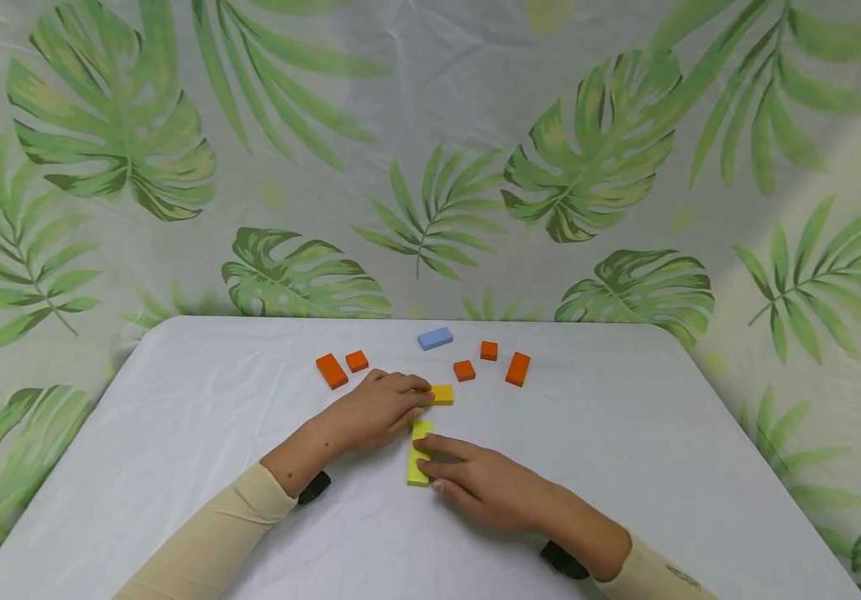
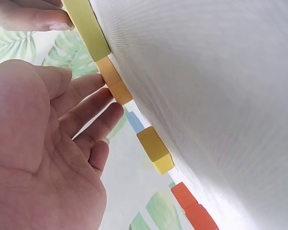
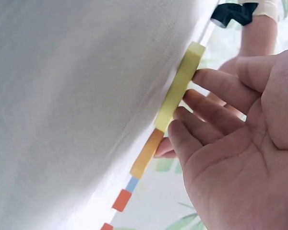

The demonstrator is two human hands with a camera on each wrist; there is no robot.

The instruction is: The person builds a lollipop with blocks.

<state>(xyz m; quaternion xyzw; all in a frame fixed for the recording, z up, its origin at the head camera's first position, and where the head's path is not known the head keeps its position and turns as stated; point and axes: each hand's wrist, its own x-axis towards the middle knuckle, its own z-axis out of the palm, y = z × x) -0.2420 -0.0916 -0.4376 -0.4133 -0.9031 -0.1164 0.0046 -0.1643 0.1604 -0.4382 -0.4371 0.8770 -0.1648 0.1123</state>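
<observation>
Two bare hands and nine blocks are catalogued at a white-covered table [image 1: 648, 450], backed by a leaf-printed cloth [image 1: 445, 75]. Entries are given left to right, by the head view unless noted.

Lower left: left sleeve [image 1: 212, 533], beige; dark wrist device [image 1: 314, 488] worn beneath the forearm.

Left of centre: large left orange block [image 1: 332, 372], laid slanting; small left orange block [image 1: 357, 361], set just beside it.

Centre: left hand [image 1: 381, 408], fingers extended, fingertips rested against the amber block [image 1: 443, 395], which is not clasped. One yellow block [image 2: 156, 149] is seen at lower centre of the left wrist view, apart from the fingertips.

Centre, lower: yellow-green block [image 1: 419, 471], laid lengthwise up the frame, its upper end near the amber block; whether the two are touching cannot be told.

Centre, upper: blue block [image 1: 435, 338], slightly slanted; small middle orange block [image 1: 463, 370], placed near the amber block.

Lower right of centre: right hand [image 1: 486, 492], fingers outstretched, fingertips laid against the yellow-green block without being wrapped round it.

Right of centre, upper: small right orange block [image 1: 488, 351]; large right orange block [image 1: 518, 369], tilted lengthwise.

Lower right: right sleeve [image 1: 651, 571], beige, marked with dark print.
</observation>
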